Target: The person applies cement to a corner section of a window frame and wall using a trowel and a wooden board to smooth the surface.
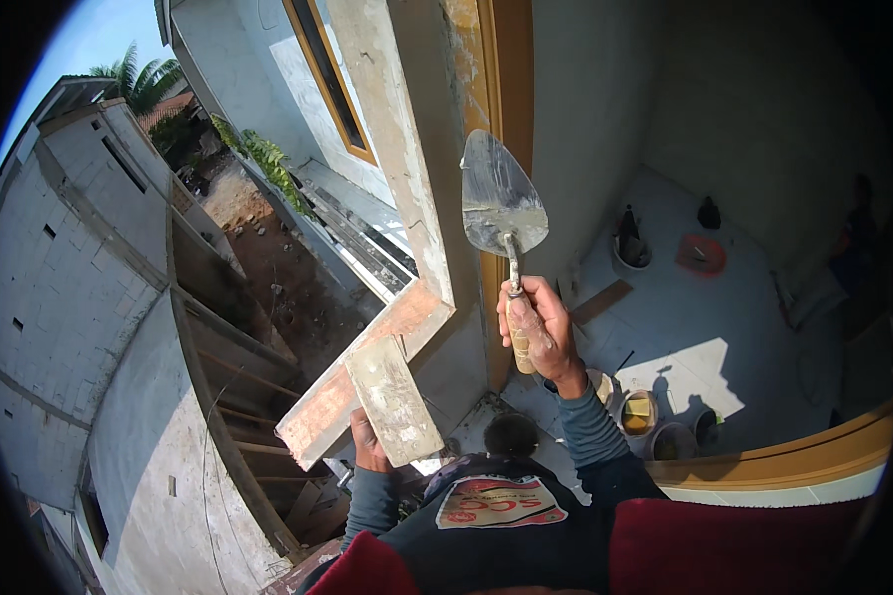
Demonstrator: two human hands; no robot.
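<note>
My right hand [551, 332] is wrapped round the wooden handle of a trowel [504, 198], its blade pointing up and away. Grey mortar smears coat the lower part of that blade. Lower and to the left, my left hand [370, 443] grips a rectangular plastering float [395, 402] from underneath, so its handle is hidden. The float's flat face is turned up, pale and stained with dried mortar. Beneath and beyond it runs a ledge [397, 322] with a rough, reddish-tan top, meeting a plastered wall edge [397, 129].
An orange-brown frame [506, 109] stands just behind the trowel. Inside, on the tiled floor [585, 337], are several buckets, one with yellow contents [638, 412], an orange basin [701, 255] and a plank [602, 301]. Left of the ledge the ground drops away toward a block-walled building [79, 258].
</note>
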